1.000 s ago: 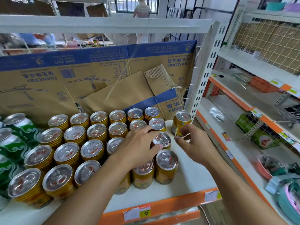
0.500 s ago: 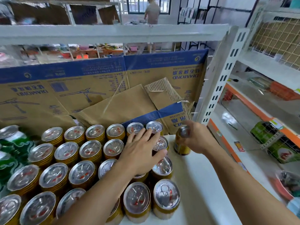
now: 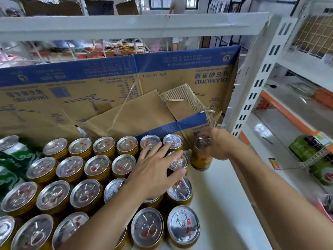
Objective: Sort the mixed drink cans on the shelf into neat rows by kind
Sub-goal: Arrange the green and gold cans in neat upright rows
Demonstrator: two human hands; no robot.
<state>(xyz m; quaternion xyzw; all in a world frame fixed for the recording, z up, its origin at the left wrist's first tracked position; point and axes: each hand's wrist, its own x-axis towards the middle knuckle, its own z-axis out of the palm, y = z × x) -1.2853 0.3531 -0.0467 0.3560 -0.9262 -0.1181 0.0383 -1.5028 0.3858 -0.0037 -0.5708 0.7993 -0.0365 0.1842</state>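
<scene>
Head view: one hand flat on the rows, the other round a single can

Green cans (image 3: 12,159) stand at the far left of the white shelf (image 3: 225,204), only partly in frame. Just beside them, gold cans (image 3: 70,168) with silver pull-tab tops stand upright in tight rows that run from the front edge back to a flattened cardboard box (image 3: 108,83) printed in blue, which leans along the rear of the shelf.

Near the right end of these rows the left hand (image 3: 156,170) lies palm down with its fingers straight and spread, resting on the tops of several cans.

Further right, at the end of the back row, the right hand (image 3: 218,145) has its fingers curled round a lone gold can (image 3: 201,157). That can stands on the shelf, just beside the row's last can and against the cardboard. The two hands are apart.

Right of the hands the shelf surface is bare white. A slotted upright (image 3: 255,78) rises past it, and green cartons (image 3: 306,148) sit behind wire on the neighbouring rack.
</scene>
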